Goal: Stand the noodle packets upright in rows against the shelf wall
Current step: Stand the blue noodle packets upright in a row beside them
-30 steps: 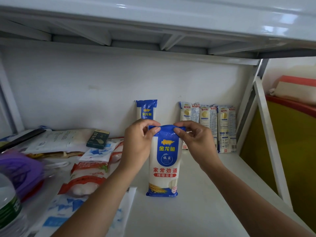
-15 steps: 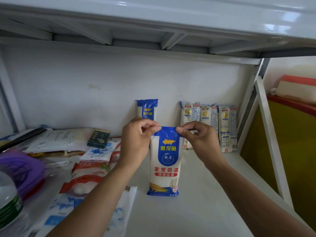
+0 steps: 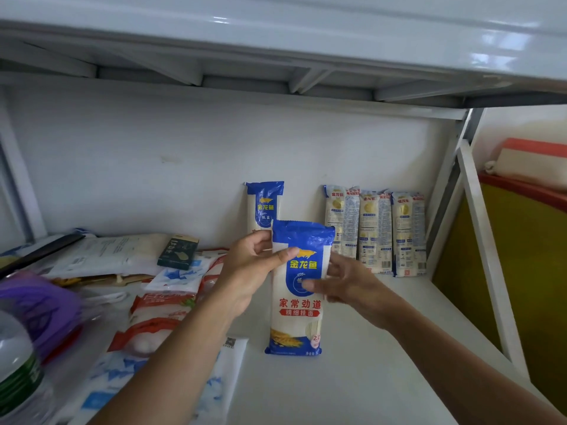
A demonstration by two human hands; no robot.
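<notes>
Blue-and-white noodle packet [image 3: 296, 302] stands upright mid-shelf, short of the shelf wall [image 3: 153, 179]. Left hand [image 3: 248, 271] pinches its top corner; right hand [image 3: 346, 283] blurred alongside, fingers' grip indeterminate. Placement in hand; next, push back beside the rear packet [image 3: 264, 207].

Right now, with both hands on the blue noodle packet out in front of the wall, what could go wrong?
1. The blue noodle packet stands on its narrow bottom, away from the wall; released by the left hand and right hand, it may topple.
2. Pushed back, it may knock over the second blue packet or the yellow-label packets.
</notes>
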